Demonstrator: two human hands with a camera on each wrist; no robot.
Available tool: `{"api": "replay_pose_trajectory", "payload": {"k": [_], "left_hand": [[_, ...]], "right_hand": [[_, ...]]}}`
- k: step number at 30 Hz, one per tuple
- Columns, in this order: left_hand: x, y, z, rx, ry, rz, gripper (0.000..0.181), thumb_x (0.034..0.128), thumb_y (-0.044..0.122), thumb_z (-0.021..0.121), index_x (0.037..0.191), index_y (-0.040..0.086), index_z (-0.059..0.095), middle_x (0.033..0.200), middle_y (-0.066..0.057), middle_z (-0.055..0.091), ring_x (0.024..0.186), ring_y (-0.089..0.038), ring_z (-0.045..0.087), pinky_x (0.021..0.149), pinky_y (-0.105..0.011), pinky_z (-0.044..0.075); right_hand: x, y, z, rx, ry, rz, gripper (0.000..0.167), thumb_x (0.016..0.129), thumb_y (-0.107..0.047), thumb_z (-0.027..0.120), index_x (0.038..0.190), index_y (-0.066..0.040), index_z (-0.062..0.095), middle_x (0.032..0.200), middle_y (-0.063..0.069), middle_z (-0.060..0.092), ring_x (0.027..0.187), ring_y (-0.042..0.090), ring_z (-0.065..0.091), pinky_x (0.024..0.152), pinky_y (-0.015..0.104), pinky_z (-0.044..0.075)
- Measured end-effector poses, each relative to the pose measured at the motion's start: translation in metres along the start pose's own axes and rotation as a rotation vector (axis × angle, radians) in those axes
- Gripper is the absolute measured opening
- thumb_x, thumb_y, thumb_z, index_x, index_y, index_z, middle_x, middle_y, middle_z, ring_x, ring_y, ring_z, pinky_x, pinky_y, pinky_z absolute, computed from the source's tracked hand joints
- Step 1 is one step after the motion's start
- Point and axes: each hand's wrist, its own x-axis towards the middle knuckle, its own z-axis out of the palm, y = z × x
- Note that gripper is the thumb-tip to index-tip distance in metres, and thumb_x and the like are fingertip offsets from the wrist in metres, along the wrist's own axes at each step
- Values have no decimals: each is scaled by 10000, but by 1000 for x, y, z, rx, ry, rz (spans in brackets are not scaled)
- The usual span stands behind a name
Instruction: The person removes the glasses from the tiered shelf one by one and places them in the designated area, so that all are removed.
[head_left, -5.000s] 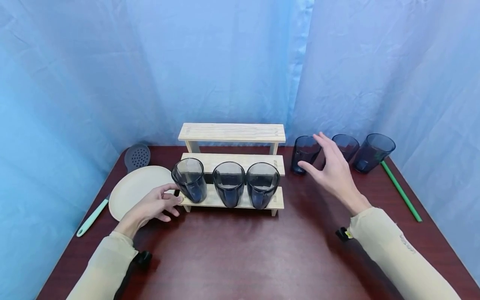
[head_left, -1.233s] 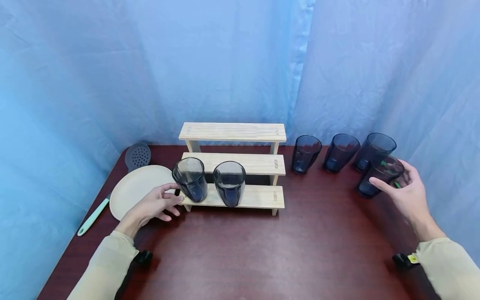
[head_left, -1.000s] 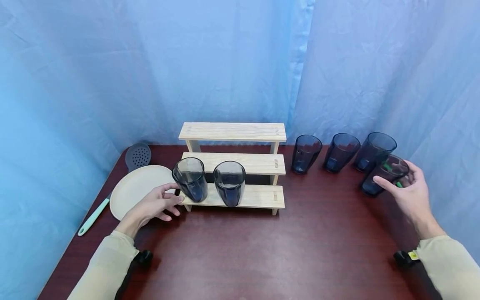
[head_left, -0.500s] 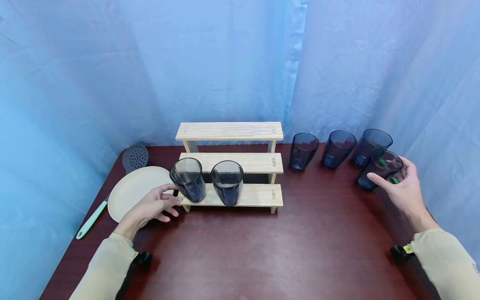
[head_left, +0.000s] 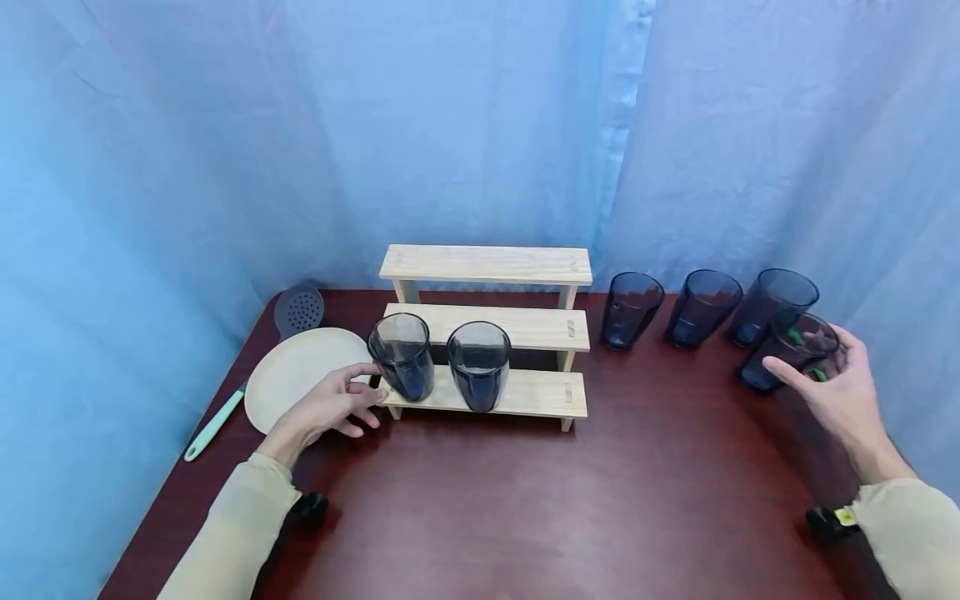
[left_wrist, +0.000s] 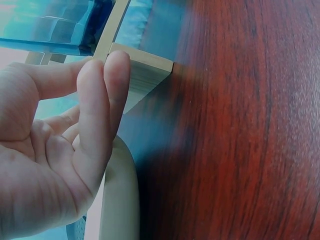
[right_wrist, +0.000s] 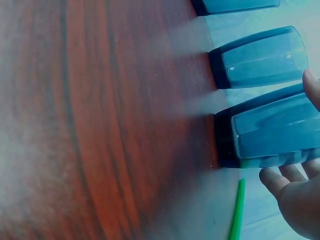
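Note:
My left hand (head_left: 330, 406) touches the left end of the pale wooden rack's lowest shelf (head_left: 532, 392), fingers loosely bent. In the left wrist view, the fingertips of that hand (left_wrist: 60, 140) lie against the shelf end (left_wrist: 145, 62). Two dark clear glasses stand on this shelf, one at the left (head_left: 405, 367) and one near the middle (head_left: 480, 375). At the far right, my right hand (head_left: 847, 396) holds another glass (head_left: 763, 362) between thumb and fingers. Its base appears to be on the table, also in the right wrist view, where the glass (right_wrist: 275, 132) looks upright.
Three more glasses (head_left: 630, 312) (head_left: 701, 310) (head_left: 768, 308) stand in a row at the back right. A green stick (right_wrist: 238, 210) lies beside the held glass. On the left are a cream plate (head_left: 300, 367) and a slotted turner (head_left: 298, 310) with a mint handle (head_left: 213, 427).
Compared with five seconds ago, the right glass on the lowest shelf is gone from there. My right hand has moved to the far right, holding a glass. My left hand stays at the shelf end.

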Motion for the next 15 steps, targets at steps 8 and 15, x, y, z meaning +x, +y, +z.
{"api": "replay_pose_trajectory", "payload": {"k": [8, 15], "left_hand": [[2, 3, -2, 8, -8, -11, 626, 1000, 207, 662, 1508, 38, 338, 1104, -157, 696, 755, -230, 705, 559, -322, 582], [2, 2, 0, 3, -8, -22, 606, 1004, 185, 653, 1500, 36, 339, 1117, -174, 693, 755, -227, 705, 559, -326, 584]], "right_hand": [[-3, -42, 11, -257, 195, -81, 916, 903, -110, 767, 1595, -276, 190, 1561, -74, 325, 1460, 82, 272, 1142, 145, 235], [-19, -95, 42, -81, 131, -330, 885, 828, 117, 753, 1555, -164, 333, 1549, 39, 360, 1435, 162, 333, 1154, 201, 273]]}}
